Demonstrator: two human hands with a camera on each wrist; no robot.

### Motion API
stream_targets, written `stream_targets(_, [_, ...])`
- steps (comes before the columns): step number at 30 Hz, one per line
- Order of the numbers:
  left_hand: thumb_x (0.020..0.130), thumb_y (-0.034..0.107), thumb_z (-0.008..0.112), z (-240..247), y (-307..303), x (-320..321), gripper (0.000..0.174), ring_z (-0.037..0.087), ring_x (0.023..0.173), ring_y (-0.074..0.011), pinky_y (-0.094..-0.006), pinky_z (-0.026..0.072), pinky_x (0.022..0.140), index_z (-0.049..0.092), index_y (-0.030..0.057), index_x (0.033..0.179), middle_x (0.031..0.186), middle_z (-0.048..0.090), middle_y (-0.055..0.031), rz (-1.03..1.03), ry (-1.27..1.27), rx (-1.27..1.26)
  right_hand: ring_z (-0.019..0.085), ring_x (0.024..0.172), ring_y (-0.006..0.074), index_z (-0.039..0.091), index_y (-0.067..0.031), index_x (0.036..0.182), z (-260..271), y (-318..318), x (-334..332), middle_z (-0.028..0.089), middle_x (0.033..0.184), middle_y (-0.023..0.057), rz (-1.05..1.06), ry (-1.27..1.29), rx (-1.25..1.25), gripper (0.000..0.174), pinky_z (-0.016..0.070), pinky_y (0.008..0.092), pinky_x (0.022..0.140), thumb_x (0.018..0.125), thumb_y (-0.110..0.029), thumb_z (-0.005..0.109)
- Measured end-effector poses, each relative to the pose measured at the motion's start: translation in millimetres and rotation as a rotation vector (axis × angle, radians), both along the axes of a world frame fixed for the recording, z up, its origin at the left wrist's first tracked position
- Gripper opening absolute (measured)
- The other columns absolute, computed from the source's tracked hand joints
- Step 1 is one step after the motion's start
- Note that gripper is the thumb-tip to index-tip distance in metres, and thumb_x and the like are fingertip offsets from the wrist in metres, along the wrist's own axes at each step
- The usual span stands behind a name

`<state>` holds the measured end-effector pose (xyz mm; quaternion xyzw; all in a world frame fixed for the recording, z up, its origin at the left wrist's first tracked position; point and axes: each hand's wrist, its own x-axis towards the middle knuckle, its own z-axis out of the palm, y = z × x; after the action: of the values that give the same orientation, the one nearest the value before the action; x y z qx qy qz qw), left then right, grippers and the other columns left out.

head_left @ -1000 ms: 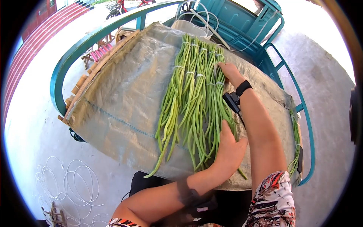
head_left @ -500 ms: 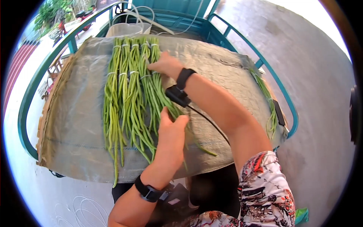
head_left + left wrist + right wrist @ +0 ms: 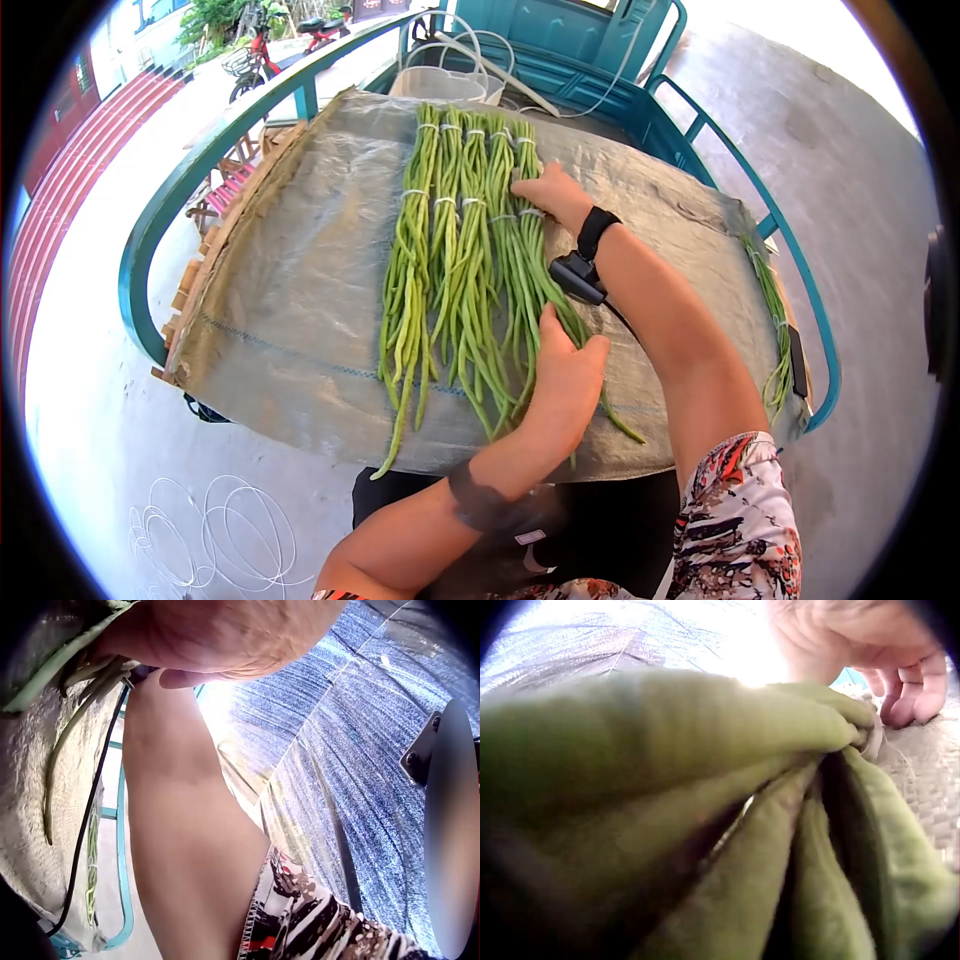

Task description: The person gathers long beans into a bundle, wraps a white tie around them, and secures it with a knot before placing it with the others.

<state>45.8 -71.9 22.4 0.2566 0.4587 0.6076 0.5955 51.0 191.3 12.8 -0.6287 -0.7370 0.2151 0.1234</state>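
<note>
Several bundles of long green beans (image 3: 408, 270), bound with pale ties, lie side by side on a grey-brown sheet. My right hand (image 3: 558, 196) grips the rightmost bundle (image 3: 508, 250) between its two ties; in the right wrist view, the fingers of that hand (image 3: 855, 645) curl down beside the bundle near a tie, with beans (image 3: 742, 727) filling the foreground. Lower down, my left hand (image 3: 565, 385) holds the same bundle's loose ends. Bean tips (image 3: 64, 660) stick out from under the left hand (image 3: 225, 637) in the left wrist view.
The sheet (image 3: 290, 230) covers a platform within teal rails (image 3: 150, 240). Behind it are a clear tub (image 3: 445, 85) and pale hoses. Another thin bean bundle (image 3: 770, 320) lies along the right edge, beside a dark flat object (image 3: 798, 362). Wire loops (image 3: 245, 520) lie on the ground.
The head view has swung one way and partly back. Both hands remain at the rightmost bundle, whose lower part lies slanted further to the right than a second ago.
</note>
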Motion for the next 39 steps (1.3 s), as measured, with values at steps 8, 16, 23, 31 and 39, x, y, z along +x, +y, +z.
stream_targets(8, [0.084,0.016,0.057,-12,5,6,0.076,0.043,0.126,-0.0290,-0.0320,0.0329,0.103,0.016,-0.0070,0.144,0.137,0.043,-0.0242,0.016,0.215,-0.014,0.060,0.104,0.0368,0.048,-0.0003,0.118,2,-4,-9,0.064,0.108,0.0219,0.031,-0.144,0.157,0.064,0.0450,0.0408,0.088,0.072,-0.041,0.065])
stream_targets(16, [0.082,0.015,0.056,-15,-7,23,0.078,0.019,0.134,-0.0477,-0.0442,0.0179,0.112,0.013,-0.0112,0.142,0.143,0.015,-0.0387,0.115,0.375,0.180,0.063,0.096,0.0350,0.048,0.0007,0.115,10,-12,-13,0.066,0.101,0.0206,0.027,-0.102,0.160,0.056,0.0455,0.0402,0.084,0.072,-0.031,0.065])
stream_targets(23, [0.084,0.017,0.058,-11,-19,30,0.077,0.008,0.137,-0.0507,-0.0508,0.0131,0.111,0.016,-0.0041,0.145,0.145,0.001,-0.0397,0.071,0.621,0.220,0.063,0.094,0.0377,0.047,-0.0001,0.116,3,-7,-11,0.065,0.102,0.0224,0.024,-0.174,0.226,0.054,0.0458,0.0418,0.084,0.075,-0.031,0.061])
stream_targets(31, [0.081,0.014,0.059,-8,-19,27,0.074,0.014,0.134,-0.0525,-0.0543,0.0166,0.109,0.022,-0.0072,0.141,0.144,0.008,-0.0390,0.287,1.011,0.405,0.063,0.075,0.0265,0.058,0.0043,0.095,-23,29,0,0.064,0.086,0.0171,0.016,0.366,0.046,0.040,0.0467,0.0392,0.067,0.080,-0.033,0.063])
stream_targets(39, [0.078,0.012,0.062,-13,-17,33,0.071,0.025,0.130,-0.0497,-0.0521,0.0224,0.108,0.027,-0.0076,0.137,0.142,0.020,-0.0359,0.216,0.915,0.363,0.052,0.053,0.0170,0.062,0.0025,0.074,-34,31,1,0.056,0.063,0.0070,0.094,0.726,-0.091,0.026,0.0393,0.0334,0.050,0.080,-0.022,0.067])
